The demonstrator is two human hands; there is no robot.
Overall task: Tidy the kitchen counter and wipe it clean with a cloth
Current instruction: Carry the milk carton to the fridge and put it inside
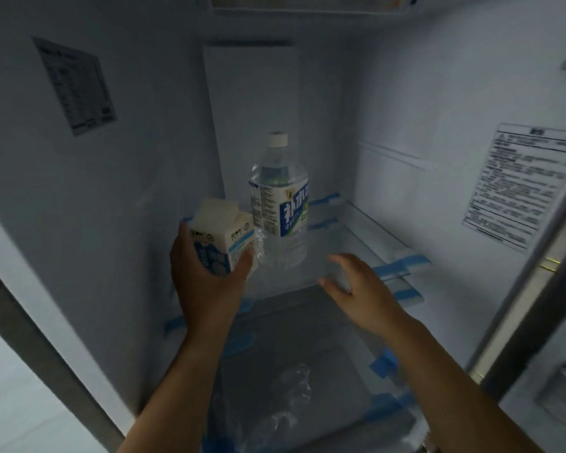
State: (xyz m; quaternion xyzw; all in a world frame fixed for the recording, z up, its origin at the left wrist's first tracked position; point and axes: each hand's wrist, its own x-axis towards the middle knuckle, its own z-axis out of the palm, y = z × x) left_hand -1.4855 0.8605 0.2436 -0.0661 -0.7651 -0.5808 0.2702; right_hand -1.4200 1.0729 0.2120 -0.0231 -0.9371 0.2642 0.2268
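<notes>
Inside an open fridge, the left hand (pixel 206 273) pinches a milk carton (pixel 221 237) beside 1 water bottle (pixel 279 204) on the shelf (pixel 356 237), the right hand (pixel 356 289) spread empty; tidying seems underway, wiping undone.

Inside of an open household fridge in a kitchen: white walls (pixel 406 103), a glass shelf (pixel 366 243), printed stickers (pixel 523 184), a drinks bottle (pixel 280 197).
</notes>
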